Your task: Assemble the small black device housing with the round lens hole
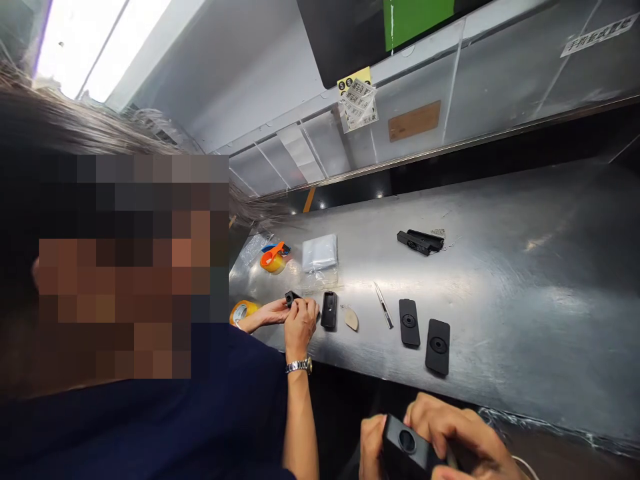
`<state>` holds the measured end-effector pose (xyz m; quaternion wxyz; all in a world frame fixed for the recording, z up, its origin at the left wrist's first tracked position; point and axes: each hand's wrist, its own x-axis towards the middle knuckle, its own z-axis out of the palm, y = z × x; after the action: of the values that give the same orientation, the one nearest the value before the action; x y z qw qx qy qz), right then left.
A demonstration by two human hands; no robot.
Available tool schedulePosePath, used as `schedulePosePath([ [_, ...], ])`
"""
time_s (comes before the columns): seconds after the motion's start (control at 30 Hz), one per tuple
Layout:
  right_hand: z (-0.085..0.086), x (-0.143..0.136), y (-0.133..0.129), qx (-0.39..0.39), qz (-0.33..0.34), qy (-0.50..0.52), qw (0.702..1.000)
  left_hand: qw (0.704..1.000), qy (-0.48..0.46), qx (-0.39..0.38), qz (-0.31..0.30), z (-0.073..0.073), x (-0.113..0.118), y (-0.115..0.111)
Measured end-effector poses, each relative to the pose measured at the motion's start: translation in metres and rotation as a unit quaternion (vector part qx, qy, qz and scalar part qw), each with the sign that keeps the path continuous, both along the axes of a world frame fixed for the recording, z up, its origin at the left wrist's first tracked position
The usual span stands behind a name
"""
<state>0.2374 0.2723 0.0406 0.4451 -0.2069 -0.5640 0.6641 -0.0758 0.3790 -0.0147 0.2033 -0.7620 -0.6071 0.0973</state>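
At the bottom edge, partly cut off, is a black rectangular plastic housing (400, 442) with a round hole in its face. My left hand (371, 445) grips its left side. My right hand (457, 430) closes on its right end, with the fingers bent over its edge. A small pale thing shows between those right fingers; I cannot make out what it is. On the bench above my hands lie two flat black covers, a left one (409, 325) and a right one (439, 347), each with a round ring. A utility knife (384, 307) lies left of them.
On the left, a co-worker's hands (300, 320) hold a small black part (291, 298) beside an open black case (329, 311) and a beige tag (351, 319). The metal bench (525, 280) also bears black parts (421, 241), plastic bags (320, 257) and a tape dispenser (273, 258).
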Motion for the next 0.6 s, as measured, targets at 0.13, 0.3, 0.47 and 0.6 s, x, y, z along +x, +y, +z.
schedulePosePath([
  [0.13,-0.005,-0.002,-0.001,-0.023,-0.006,-0.002,1.0,0.999,-0.035,0.001,0.005,-0.005,-0.001,0.002],
  [0.3,-0.012,0.001,-0.004,-0.025,0.007,-0.033,0.999,0.997,-0.073,-0.008,0.006,-0.007,0.0,0.004],
  [0.47,-0.018,0.005,-0.007,-0.006,0.011,-0.059,0.998,0.994,-0.112,-0.012,0.012,-0.009,0.002,0.008],
  [0.6,-0.022,0.009,-0.006,0.03,0.004,-0.061,0.998,0.99,-0.14,-0.015,0.014,-0.012,-0.004,0.013],
])
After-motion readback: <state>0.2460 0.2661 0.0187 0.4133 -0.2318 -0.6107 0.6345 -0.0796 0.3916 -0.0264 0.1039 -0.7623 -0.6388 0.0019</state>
